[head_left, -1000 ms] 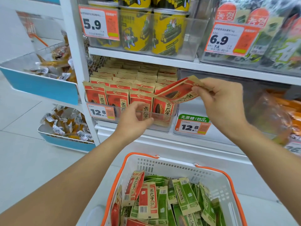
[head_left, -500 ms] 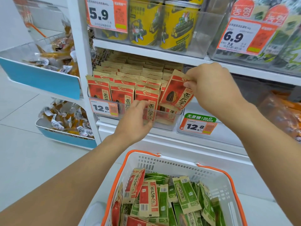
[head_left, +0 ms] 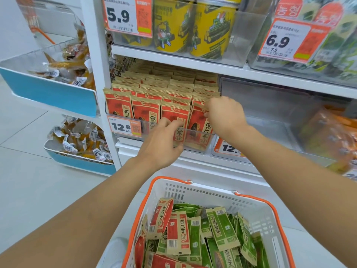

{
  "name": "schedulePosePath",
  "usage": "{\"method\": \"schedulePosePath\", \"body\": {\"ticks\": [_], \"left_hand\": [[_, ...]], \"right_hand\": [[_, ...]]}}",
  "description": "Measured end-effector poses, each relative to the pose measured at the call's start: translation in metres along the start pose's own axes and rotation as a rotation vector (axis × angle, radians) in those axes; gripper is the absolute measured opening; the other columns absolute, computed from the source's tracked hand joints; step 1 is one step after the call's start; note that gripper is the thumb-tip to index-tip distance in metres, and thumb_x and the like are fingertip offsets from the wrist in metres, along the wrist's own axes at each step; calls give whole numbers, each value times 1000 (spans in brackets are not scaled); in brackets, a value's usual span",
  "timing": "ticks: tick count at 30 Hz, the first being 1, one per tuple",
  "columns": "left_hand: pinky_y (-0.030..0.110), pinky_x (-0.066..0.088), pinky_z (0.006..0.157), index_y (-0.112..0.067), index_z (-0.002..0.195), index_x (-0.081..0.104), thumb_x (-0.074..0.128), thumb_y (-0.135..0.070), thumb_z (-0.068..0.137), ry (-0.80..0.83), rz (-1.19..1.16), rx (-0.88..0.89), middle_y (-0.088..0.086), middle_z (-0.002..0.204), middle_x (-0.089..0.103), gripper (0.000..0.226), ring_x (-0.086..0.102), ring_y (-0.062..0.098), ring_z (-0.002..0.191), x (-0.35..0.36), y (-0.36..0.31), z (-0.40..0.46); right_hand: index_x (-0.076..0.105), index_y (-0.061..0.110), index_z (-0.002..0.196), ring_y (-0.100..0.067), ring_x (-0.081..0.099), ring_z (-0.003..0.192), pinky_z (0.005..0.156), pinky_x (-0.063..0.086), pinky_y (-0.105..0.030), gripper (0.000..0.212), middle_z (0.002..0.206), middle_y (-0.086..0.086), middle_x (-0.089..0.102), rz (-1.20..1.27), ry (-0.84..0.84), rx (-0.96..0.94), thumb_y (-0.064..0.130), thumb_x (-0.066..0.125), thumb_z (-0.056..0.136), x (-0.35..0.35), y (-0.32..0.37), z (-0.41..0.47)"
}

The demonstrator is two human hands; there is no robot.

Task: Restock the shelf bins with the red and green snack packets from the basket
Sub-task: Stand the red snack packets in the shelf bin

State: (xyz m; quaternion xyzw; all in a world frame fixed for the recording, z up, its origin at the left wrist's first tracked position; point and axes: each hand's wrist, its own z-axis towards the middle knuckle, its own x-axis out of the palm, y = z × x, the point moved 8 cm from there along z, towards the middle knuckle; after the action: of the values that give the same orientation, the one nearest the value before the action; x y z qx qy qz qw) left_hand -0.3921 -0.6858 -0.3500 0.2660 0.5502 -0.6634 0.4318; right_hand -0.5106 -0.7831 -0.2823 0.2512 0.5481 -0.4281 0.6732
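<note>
A clear shelf bin (head_left: 154,123) holds rows of upright red snack packets (head_left: 144,111). My right hand (head_left: 225,115) pinches the top of one red packet (head_left: 197,122) standing at the right end of the front row. At the bin's front wall my left hand (head_left: 162,140) curls its fingers over the rim and touches the front packet there. Below, a white basket with an orange rim (head_left: 212,192) holds several green packets (head_left: 222,227) and red packets (head_left: 175,233) in a loose pile.
Right of the red bin stands a clear bin (head_left: 270,105) with a 12.8 price tag below it. Yellow cans (head_left: 193,26) fill the shelf above. Blue-fronted racks (head_left: 52,91) of wrapped snacks stand at the left. Orange bags (head_left: 332,136) sit at the right.
My right hand has lowered the red packet into the front row at the bin's right end. My left hand has stayed at the bin's front.
</note>
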Motion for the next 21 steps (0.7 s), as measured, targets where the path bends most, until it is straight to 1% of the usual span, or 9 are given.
{"method": "schedulePosePath", "body": {"ticks": [2, 5, 8, 9, 10, 12, 14, 18, 21], "left_hand": [[27, 40, 78, -23, 137, 47, 69, -30, 87, 12, 22, -4, -4, 115, 45, 55, 53, 17, 100, 2, 0, 0], [30, 39, 70, -21, 114, 54, 69, -29, 87, 61, 33, -1, -5, 102, 51, 32, 55, 17, 92, 7, 3, 2], [31, 40, 69, -22, 104, 57, 67, -31, 89, 346, 63, -46, -5, 89, 55, 20, 56, 20, 86, 30, 16, -7], [30, 41, 73, -22, 107, 58, 65, -33, 91, 504, 130, -72, -6, 92, 53, 20, 54, 18, 87, 43, 22, -16], [30, 43, 78, -23, 112, 59, 62, -36, 93, 676, 222, -100, -7, 96, 53, 23, 53, 17, 91, 56, 29, -28], [34, 51, 92, -23, 125, 57, 57, -39, 96, 1013, 349, -208, -6, 108, 59, 33, 59, 16, 99, 75, 49, -61], [40, 53, 98, -20, 135, 53, 53, -34, 99, 1219, 338, -342, -3, 110, 63, 39, 64, 16, 104, 82, 64, -88], [35, 55, 91, -22, 137, 51, 48, -25, 99, 1139, 356, -338, -10, 96, 57, 38, 62, 11, 96, 71, 77, -88], [35, 54, 93, -25, 137, 51, 50, -28, 99, 1134, 318, -372, -9, 103, 57, 38, 62, 11, 98, 67, 83, -88]], "right_hand": [[59, 12, 93, -31, 54, 88, 64, 42, -37, 11, 86, -7, 60, 67, -23, -15, 20, 65, 96, 0, -5, -3], [55, 13, 123, -31, 52, 106, 82, 47, -43, 39, 117, -8, 58, 221, -195, 0, 26, 72, 90, -10, -12, -24], [57, 14, 115, -25, 51, 99, 81, 45, -37, 34, 112, -4, 56, 440, -426, -38, 23, 73, 86, -10, 6, -74], [57, 15, 108, -24, 52, 94, 77, 46, -38, 28, 106, -2, 57, 479, -367, -71, 24, 72, 87, 6, 20, -90], [57, 16, 105, -22, 54, 91, 74, 47, -39, 25, 101, 1, 58, 517, -209, -101, 27, 72, 87, 33, 36, -103], [61, 20, 109, -20, 59, 95, 78, 51, -38, 32, 102, 4, 62, 530, 263, -139, 36, 74, 86, 103, 73, -134], [63, 20, 119, -19, 61, 105, 86, 52, -37, 44, 113, 1, 66, 566, 609, -122, 40, 77, 82, 163, 100, -169], [57, 18, 132, -27, 62, 113, 93, 53, -39, 54, 126, -6, 64, 592, 861, -4, 19, 75, 81, 240, 124, -220], [31, 29, 153, -39, 34, 142, 110, 43, -48, 83, 156, -9, 32, 346, 1035, -103, 5, 69, 82, 281, 128, -261]]}}
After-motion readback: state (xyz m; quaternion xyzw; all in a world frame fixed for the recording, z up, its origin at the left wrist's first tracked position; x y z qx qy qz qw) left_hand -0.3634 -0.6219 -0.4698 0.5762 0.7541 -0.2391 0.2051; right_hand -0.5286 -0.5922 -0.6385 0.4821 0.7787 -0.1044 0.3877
